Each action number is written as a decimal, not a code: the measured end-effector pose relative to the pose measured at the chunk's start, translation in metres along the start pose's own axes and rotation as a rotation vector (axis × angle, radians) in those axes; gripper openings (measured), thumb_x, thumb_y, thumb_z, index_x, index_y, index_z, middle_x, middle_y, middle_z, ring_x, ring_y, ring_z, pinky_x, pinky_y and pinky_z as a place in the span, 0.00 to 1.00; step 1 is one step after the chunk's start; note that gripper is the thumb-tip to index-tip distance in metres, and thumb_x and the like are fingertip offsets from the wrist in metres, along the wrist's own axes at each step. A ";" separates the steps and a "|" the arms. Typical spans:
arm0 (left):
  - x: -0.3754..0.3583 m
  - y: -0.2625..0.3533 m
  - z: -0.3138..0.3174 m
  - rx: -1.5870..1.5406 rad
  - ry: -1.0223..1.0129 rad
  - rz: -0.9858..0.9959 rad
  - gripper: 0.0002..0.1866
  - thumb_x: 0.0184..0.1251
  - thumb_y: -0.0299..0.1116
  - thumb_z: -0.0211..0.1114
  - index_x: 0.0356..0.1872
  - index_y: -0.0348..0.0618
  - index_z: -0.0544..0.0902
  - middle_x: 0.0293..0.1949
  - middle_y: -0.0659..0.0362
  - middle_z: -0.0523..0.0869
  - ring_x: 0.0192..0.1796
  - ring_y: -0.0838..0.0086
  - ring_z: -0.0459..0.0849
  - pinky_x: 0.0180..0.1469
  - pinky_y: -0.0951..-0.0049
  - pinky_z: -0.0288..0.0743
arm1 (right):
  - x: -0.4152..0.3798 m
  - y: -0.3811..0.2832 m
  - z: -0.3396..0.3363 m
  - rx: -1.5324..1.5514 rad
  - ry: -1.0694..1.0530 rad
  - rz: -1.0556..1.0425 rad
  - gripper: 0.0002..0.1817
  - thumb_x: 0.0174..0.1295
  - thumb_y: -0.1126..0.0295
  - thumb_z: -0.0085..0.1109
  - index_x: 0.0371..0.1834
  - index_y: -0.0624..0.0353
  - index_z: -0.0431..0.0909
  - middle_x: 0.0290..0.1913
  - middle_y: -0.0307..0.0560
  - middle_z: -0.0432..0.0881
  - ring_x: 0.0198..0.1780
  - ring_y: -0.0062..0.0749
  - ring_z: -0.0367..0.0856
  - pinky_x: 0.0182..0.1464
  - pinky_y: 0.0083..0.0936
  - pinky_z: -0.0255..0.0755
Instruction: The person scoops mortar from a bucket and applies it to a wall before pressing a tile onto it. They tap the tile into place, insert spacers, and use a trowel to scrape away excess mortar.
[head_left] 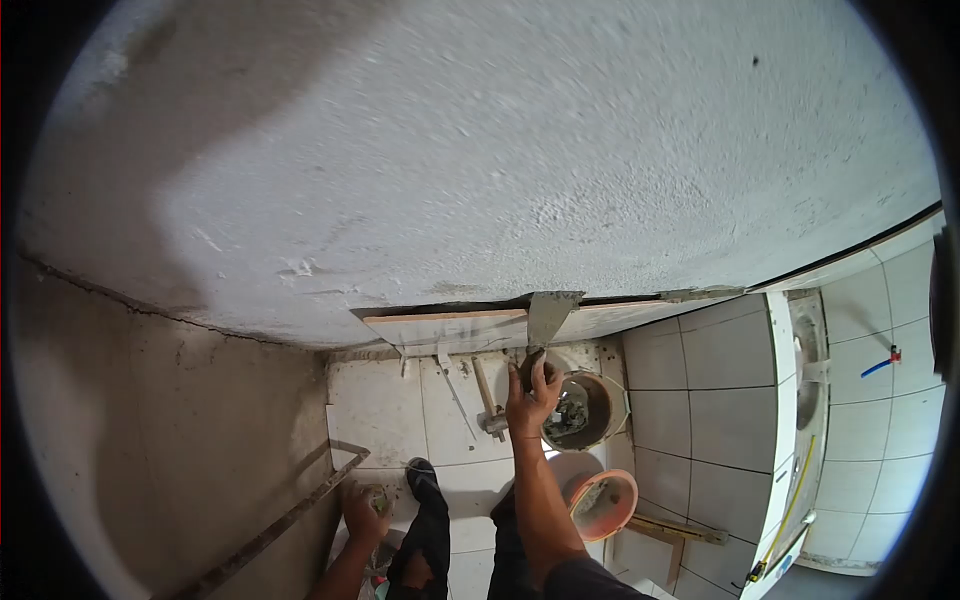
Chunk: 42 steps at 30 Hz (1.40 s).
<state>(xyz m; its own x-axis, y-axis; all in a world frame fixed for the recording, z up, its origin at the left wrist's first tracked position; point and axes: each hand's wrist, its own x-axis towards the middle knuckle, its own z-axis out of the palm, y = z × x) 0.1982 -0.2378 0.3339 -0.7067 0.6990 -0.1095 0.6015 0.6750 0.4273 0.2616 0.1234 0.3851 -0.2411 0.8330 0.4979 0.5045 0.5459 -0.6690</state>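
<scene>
A putty knife (549, 318) with a wide blade is in my right hand (534, 396), whose fingers are wrapped round its handle. The blade lies against the top edge of the wall tiles (470, 328), at the dark gap below the rough white wall (500, 180). Lower left, my left hand (367, 512) is curled round a small greyish lump that I cannot make out clearly. A bucket (610, 412) with grey material inside stands just right of and below my right hand.
A hammer (492, 420) and a thin rod (460, 402) lie on the tiled floor. An orange bucket (632, 492) is beside my right forearm. A long bar (270, 525) leans at the left. A yellow tape measure (757, 571) lies on the ledge at the right.
</scene>
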 end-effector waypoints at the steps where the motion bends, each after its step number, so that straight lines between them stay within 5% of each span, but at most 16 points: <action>1: -0.005 -0.002 -0.004 -0.077 -0.076 -0.081 0.19 0.42 0.39 0.72 0.36 0.39 0.81 0.43 0.46 0.76 0.49 0.51 0.71 0.55 0.54 0.63 | 0.001 0.000 -0.006 -0.011 0.000 -0.004 0.26 0.49 0.76 0.67 0.55 0.60 0.74 0.38 0.55 0.72 0.36 0.46 0.74 0.38 0.30 0.70; 9: -0.024 0.001 -0.018 -0.147 -0.212 -0.209 0.18 0.42 0.38 0.72 0.33 0.40 0.81 0.43 0.47 0.76 0.49 0.50 0.71 0.54 0.55 0.65 | 0.022 -0.027 -0.064 -0.161 -0.246 0.023 0.27 0.44 0.70 0.71 0.53 0.58 0.77 0.33 0.54 0.74 0.32 0.45 0.76 0.35 0.31 0.71; 11: -0.022 0.003 -0.024 -0.161 -0.206 -0.213 0.17 0.42 0.39 0.72 0.34 0.41 0.82 0.43 0.47 0.76 0.50 0.51 0.71 0.54 0.55 0.65 | 0.029 -0.039 -0.075 -0.185 -0.380 0.124 0.26 0.47 0.66 0.68 0.53 0.57 0.77 0.37 0.59 0.74 0.36 0.53 0.77 0.38 0.38 0.72; 29: 0.013 -0.012 -0.045 -0.029 -0.239 -0.198 0.23 0.48 0.41 0.69 0.42 0.34 0.79 0.43 0.42 0.77 0.51 0.49 0.72 0.56 0.55 0.64 | 0.106 -0.109 -0.153 -0.269 -0.692 0.176 0.27 0.43 0.69 0.66 0.51 0.64 0.77 0.36 0.61 0.78 0.38 0.51 0.79 0.41 0.34 0.73; 33: 0.017 -0.008 -0.055 -0.046 -0.245 -0.188 0.24 0.48 0.41 0.69 0.43 0.34 0.79 0.43 0.41 0.77 0.52 0.49 0.72 0.56 0.54 0.64 | 0.091 -0.093 -0.162 -0.095 -0.541 0.153 0.26 0.44 0.69 0.66 0.49 0.66 0.77 0.35 0.56 0.80 0.37 0.45 0.81 0.41 0.32 0.73; 35: 0.017 -0.002 -0.060 -0.097 -0.344 -0.282 0.24 0.48 0.42 0.69 0.42 0.32 0.79 0.44 0.41 0.77 0.51 0.48 0.73 0.55 0.54 0.65 | 0.081 -0.085 -0.158 0.235 -0.351 0.533 0.22 0.50 0.70 0.64 0.50 0.67 0.76 0.31 0.48 0.80 0.32 0.31 0.80 0.35 0.25 0.73; 36: 0.013 -0.005 -0.055 -0.095 -0.350 -0.277 0.24 0.48 0.42 0.69 0.42 0.32 0.79 0.44 0.41 0.77 0.51 0.48 0.73 0.55 0.54 0.65 | 0.077 -0.083 -0.150 0.231 -0.347 0.538 0.22 0.50 0.70 0.64 0.50 0.67 0.76 0.31 0.48 0.80 0.32 0.31 0.80 0.35 0.25 0.73; 38: 0.001 -0.015 -0.039 -0.012 -0.227 -0.162 0.24 0.47 0.41 0.69 0.41 0.32 0.80 0.45 0.41 0.77 0.49 0.48 0.74 0.54 0.55 0.67 | 0.069 -0.085 -0.126 0.767 -0.075 0.789 0.18 0.58 0.72 0.59 0.52 0.65 0.75 0.28 0.39 0.77 0.27 0.19 0.75 0.28 0.16 0.70; 42: -0.007 -0.017 -0.032 0.005 -0.238 -0.151 0.24 0.46 0.41 0.70 0.41 0.33 0.80 0.44 0.43 0.77 0.48 0.49 0.75 0.53 0.55 0.68 | 0.056 -0.096 -0.083 0.868 0.000 0.870 0.17 0.61 0.73 0.55 0.54 0.63 0.73 0.26 0.36 0.75 0.20 0.14 0.71 0.20 0.13 0.66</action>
<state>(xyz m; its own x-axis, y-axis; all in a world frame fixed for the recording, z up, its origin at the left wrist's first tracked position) 0.1806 -0.2618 0.3563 -0.6815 0.6256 -0.3797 0.4981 0.7766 0.3857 0.2688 0.1104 0.5228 -0.1000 0.9493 -0.2980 -0.2215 -0.3133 -0.9235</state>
